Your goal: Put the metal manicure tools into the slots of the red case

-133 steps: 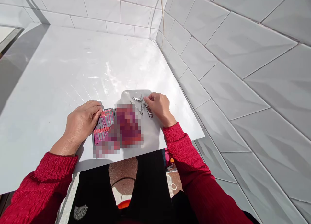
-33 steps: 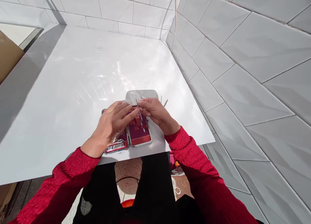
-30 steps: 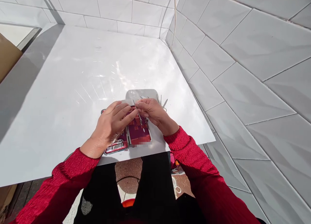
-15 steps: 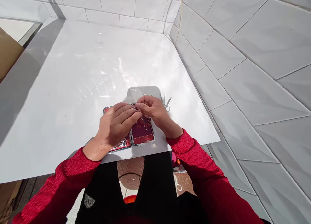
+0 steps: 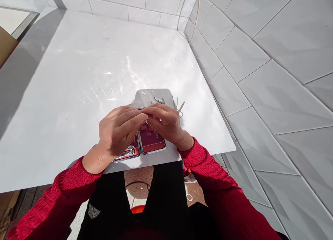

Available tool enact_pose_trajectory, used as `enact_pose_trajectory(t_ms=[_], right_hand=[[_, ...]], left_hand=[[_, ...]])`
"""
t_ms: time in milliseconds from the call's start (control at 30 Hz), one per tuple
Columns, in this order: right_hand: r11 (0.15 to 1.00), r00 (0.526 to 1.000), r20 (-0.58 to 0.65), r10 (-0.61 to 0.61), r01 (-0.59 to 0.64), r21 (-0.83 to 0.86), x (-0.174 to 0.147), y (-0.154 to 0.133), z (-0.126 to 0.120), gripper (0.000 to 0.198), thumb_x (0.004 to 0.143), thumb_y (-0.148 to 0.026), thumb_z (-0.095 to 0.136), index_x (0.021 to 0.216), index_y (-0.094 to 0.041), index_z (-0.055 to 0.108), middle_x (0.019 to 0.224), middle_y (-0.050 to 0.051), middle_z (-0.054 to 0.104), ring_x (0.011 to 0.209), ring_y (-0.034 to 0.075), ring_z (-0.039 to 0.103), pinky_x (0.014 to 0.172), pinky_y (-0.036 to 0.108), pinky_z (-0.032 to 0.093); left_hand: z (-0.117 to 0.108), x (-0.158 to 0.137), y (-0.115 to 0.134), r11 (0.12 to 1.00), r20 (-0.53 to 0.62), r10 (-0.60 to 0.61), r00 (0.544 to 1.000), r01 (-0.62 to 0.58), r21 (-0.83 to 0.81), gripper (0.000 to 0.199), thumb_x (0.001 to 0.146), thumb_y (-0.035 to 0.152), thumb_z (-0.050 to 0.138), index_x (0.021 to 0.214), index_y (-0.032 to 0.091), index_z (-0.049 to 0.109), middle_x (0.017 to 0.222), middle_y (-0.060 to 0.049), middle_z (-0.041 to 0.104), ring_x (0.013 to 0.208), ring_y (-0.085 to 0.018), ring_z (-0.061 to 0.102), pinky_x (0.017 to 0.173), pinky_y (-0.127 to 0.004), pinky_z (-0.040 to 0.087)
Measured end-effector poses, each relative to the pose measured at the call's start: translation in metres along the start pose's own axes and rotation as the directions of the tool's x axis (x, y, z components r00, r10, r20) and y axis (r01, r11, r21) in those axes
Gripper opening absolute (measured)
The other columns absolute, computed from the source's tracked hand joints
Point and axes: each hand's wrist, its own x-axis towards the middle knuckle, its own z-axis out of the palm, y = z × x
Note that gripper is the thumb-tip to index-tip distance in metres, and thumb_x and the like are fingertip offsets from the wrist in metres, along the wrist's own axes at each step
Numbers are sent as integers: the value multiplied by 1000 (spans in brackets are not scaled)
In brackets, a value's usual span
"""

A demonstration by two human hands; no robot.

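Note:
An open manicure case (image 5: pixel 153 148) with dark red lining and a metal rim lies near the table's front edge. Over its upper part my left hand (image 5: pixel 118 127) is curved, fingers pressed together, fingertips meeting those of my right hand (image 5: pixel 165 123). The right hand is closed in a pinch; a sliver of a slim metal tool (image 5: pixel 147 121) shows by its fingertips, mostly hidden. What the left fingers hold, if anything, is covered. Shiny nail clippers (image 5: pixel 130 151) sit in the left half of the case. Red elastic loops (image 5: pixel 148 130) cross the right half.
Beyond my right hand lie another nail clipper (image 5: pixel 159 100) and small scissors (image 5: pixel 181 108), with thin metal tools beside them. The white tabletop (image 5: pixel 78 66) meets a tiled wall (image 5: pixel 273 94) on the right. A cardboard box (image 5: pixel 7 47) stands at far left.
My hands have come together over the case, the right fingers moving left and downward. The slim metal tool, seen between them before, is now mostly hidden. The view has shifted slightly.

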Motion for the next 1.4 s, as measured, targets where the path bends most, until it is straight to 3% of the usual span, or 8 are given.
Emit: enact_pose_trajectory(t_ms=[133, 233, 400, 567, 700, 833, 967, 1400], right_hand=[[999, 1000, -9, -23, 22, -46, -3, 5, -1, 17, 101, -36, 64, 96, -27, 77, 103, 7, 75, 97, 23, 68, 90, 41, 58], [998, 999, -40, -15, 12, -54, -5, 7, -3, 17, 101, -36, 65, 92, -26, 77, 105, 8, 75, 97, 23, 68, 88, 41, 58], [979, 988, -77, 133, -119, 163, -5, 12, -10, 13, 96, -37, 73, 98, -24, 75, 90, 3, 73, 83, 19, 67, 79, 37, 57], [861, 930, -20, 368, -333, 385, -6, 15, -20, 55, 84, -40, 85, 134, -28, 66, 78, -3, 67, 67, 17, 63, 60, 32, 54], [793, 899, 72, 433, -418, 444, -11, 17, -28, 66, 80, -39, 88, 140, -30, 62, 76, -5, 67, 64, 15, 60, 55, 29, 49], [775, 876, 88, 474, -462, 431, -14, 19, -29, 59, 82, -40, 87, 135, -29, 63, 73, -5, 65, 62, 15, 58, 53, 29, 47], [783, 878, 79, 472, -459, 420, -14, 21, -27, 47, 83, -42, 86, 123, -27, 66, 69, -6, 62, 59, 13, 56, 53, 28, 44], [820, 872, 49, 487, -475, 320, -15, 23, -20, 35, 84, -46, 84, 110, -26, 71, 70, -5, 64, 63, 13, 58, 61, 29, 46]], left_hand=[[3, -1, 2, 999, -21, 43, 999, -42, 30, 18, 101, 12, 62, 112, 22, 73, 103, -4, 82, 92, -18, 78, 87, -36, 64], [4, -3, 1, 997, -7, -27, 1000, 28, 67, 12, 104, 20, 63, 109, 21, 74, 98, -3, 82, 89, -17, 77, 83, -33, 61], [8, -11, -3, 992, 123, -89, 988, 78, 95, 26, 107, 37, 63, 90, 22, 75, 79, -1, 78, 75, -16, 74, 73, -32, 57], [10, -14, -4, 1000, 210, -14, 978, 17, -11, 38, 109, 41, 59, 79, 22, 73, 70, 1, 74, 63, -13, 69, 67, -29, 54], [5, -15, -2, 997, 220, -75, 973, 78, -2, 44, 110, 44, 53, 77, 23, 73, 66, 2, 71, 60, -13, 66, 64, -29, 52], [-4, -15, 3, 981, 151, -190, 970, 195, -17, 51, 114, 45, 40, 84, 23, 75, 63, 1, 68, 57, -14, 63, 57, -29, 48], [-7, -14, 8, 952, 183, -289, 940, 303, -53, 57, 115, 50, 33, 89, 20, 74, 61, 1, 67, 54, -12, 62, 53, -26, 44], [-2, -17, 5, 928, 223, -352, 909, 370, -41, 59, 113, 56, 35, 91, 20, 76, 62, 1, 69, 52, -11, 63, 49, -23, 44]])
